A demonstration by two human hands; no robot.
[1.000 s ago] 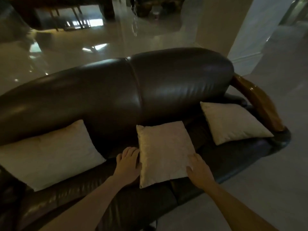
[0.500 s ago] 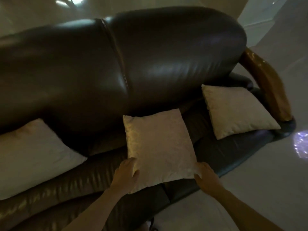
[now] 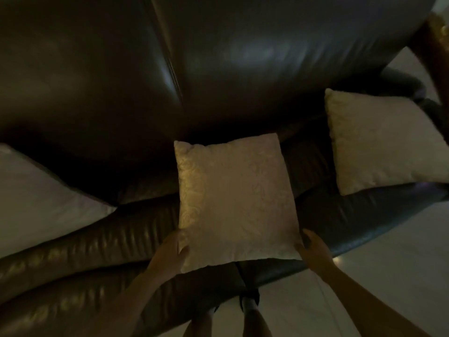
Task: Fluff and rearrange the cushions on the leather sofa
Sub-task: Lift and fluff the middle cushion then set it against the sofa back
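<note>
A cream patterned middle cushion (image 3: 235,200) lies against the backrest of the dark brown leather sofa (image 3: 218,69). My left hand (image 3: 167,254) grips its lower left corner, thumb on top. My right hand (image 3: 313,249) holds its lower right corner. A second cream cushion (image 3: 379,142) leans at the right end of the seat. A paler cushion (image 3: 41,198) lies at the left end, partly cut off by the frame edge.
The sofa's wooden armrest (image 3: 437,57) curves at the far right. Pale tiled floor (image 3: 376,276) runs along the front of the seat. My legs (image 3: 252,317) stand close against the sofa's front edge.
My head has moved closer and lower over the sofa. Both hands have shifted from beside the middle cushion to gripping its lower corners, and the cushion has turned squarer to me.
</note>
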